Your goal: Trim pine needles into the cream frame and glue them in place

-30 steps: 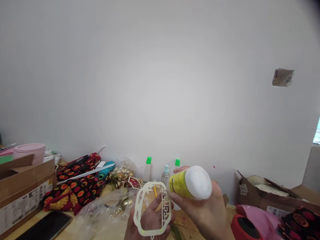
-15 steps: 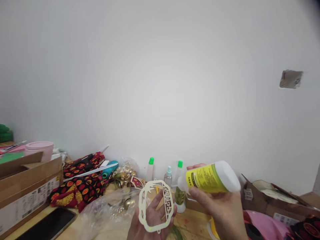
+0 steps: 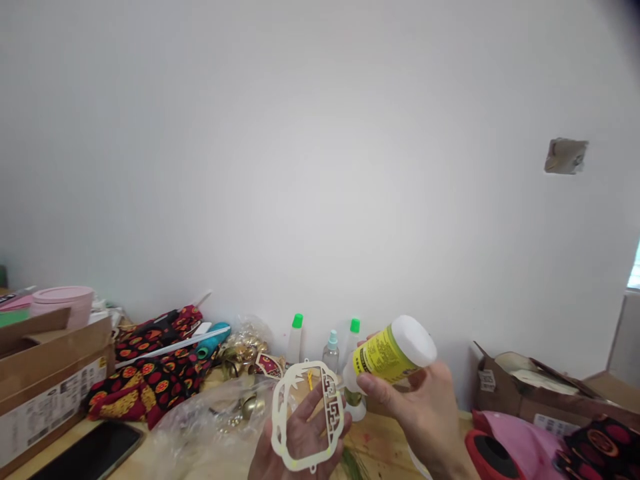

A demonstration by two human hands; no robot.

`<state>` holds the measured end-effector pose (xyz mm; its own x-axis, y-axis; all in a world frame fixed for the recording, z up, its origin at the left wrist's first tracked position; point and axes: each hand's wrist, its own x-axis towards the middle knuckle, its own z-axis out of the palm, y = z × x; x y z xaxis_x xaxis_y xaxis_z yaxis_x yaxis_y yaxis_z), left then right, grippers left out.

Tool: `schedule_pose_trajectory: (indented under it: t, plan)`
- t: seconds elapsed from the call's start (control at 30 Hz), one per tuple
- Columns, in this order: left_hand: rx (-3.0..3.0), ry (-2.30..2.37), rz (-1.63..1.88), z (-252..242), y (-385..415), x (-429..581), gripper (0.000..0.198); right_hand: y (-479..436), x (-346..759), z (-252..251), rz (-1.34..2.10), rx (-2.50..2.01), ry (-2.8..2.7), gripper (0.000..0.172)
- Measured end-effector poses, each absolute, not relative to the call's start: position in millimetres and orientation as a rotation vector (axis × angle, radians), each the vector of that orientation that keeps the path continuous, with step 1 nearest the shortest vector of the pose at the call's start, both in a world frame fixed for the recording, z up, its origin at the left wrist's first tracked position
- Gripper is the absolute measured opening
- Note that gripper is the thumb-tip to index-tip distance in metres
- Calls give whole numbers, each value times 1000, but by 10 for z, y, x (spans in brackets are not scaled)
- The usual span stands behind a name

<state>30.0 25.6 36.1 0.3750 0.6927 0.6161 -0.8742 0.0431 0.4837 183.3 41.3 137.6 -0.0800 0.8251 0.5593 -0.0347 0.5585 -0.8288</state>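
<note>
My left hand (image 3: 305,427) holds a pale cut-out frame (image 3: 281,419) with a wavy rim and a lattice pattern on its right side. The palm and fingers show through the frame's opening. My right hand (image 3: 425,407) is wrapped round a white bottle (image 3: 414,340) with a yellow-green label. That bottle is tilted, its base up to the right and its narrow end down to the left, at the frame's right edge. Whether the tip touches the frame I cannot tell.
Behind stand two green-capped bottles (image 3: 297,339) and a small spray bottle (image 3: 331,352). Plastic bags (image 3: 200,427), patterned cloth (image 3: 145,393), a phone (image 3: 90,450) and a cardboard box (image 3: 55,387) lie left. Another box (image 3: 525,400) and pink material (image 3: 520,443) are right.
The bottle in my right hand has moved left and down, its narrow end now close to the frame's right side. The frame has shifted slightly left, and the view has turned a little right.
</note>
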Motion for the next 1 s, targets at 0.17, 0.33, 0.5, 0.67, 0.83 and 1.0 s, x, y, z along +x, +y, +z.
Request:
schedule_pose_trajectory:
  t: [0.17, 0.33, 0.5, 0.67, 0.83, 1.0]
  plan:
    - [931, -258, 1203, 377, 247, 308, 64, 421, 1840, 1369, 719, -694, -1554, 28]
    - [919, -265, 1208, 388, 243, 312, 65, 439, 1861, 1348, 683, -695, -1571, 27]
    - [943, -249, 1204, 406, 238, 301, 54, 450, 1874, 1346, 685, -682, -1587, 28]
    - [991, -205, 1208, 445, 218, 277, 50, 445, 1890, 1363, 721, -649, -1640, 27]
    - [887, -279, 1174, 452, 209, 291, 62, 442, 1905, 1372, 750, -655, -1673, 30]
    - [871, -292, 1180, 438, 218, 298, 67, 405, 1885, 1400, 786, -641, -1598, 28]
